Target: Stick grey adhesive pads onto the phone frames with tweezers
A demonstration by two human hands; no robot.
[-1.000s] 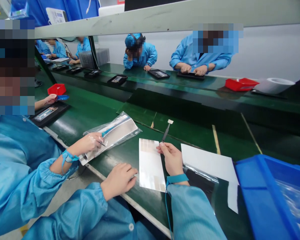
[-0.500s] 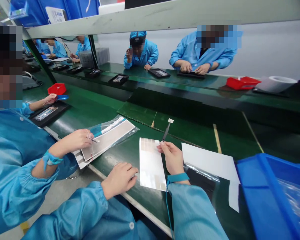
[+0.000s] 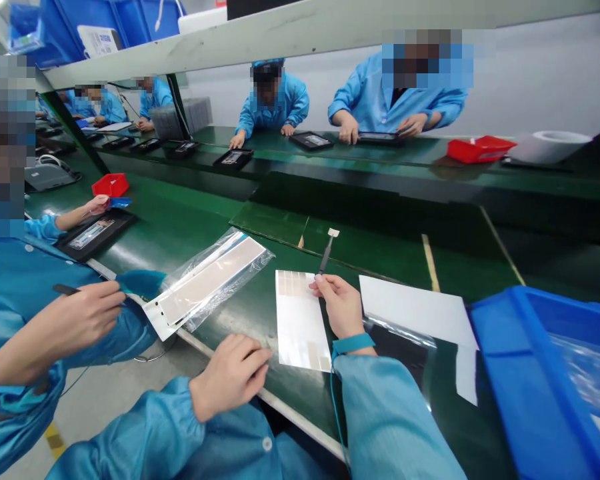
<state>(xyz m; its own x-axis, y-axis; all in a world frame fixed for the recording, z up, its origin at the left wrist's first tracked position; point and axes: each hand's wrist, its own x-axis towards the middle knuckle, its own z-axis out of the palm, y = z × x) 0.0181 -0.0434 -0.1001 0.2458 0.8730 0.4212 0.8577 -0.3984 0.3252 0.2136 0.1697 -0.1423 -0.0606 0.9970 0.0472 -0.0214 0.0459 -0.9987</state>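
My right hand (image 3: 339, 301) grips a pair of dark tweezers (image 3: 325, 257) that points away from me. A small white piece (image 3: 333, 233) sits at the tips, held above the green bench. Under and left of this hand lies a white sheet (image 3: 300, 327) with beige patches at both ends. My left hand (image 3: 233, 373) rests by the bench's front edge, left of the sheet, its fingers curled together. Whatever is between its thumb and fingers is hidden. A blue band (image 3: 354, 343) with a cord circles my right wrist.
A blue bin (image 3: 510, 373) stands at the right, beside a white card (image 3: 415, 310) and a dark sheet in film (image 3: 400, 353). Left lie beige strips (image 3: 215, 280) on a clear bag. A co-worker's hand (image 3: 87, 313) holds a dark slim tool near them. A shelf beam (image 3: 280, 37) crosses above.
The neighbour's hand has drawn back left from the beige strips. My left hand has shifted slightly left and down in view; my right hand keeps its hold on the tweezers.
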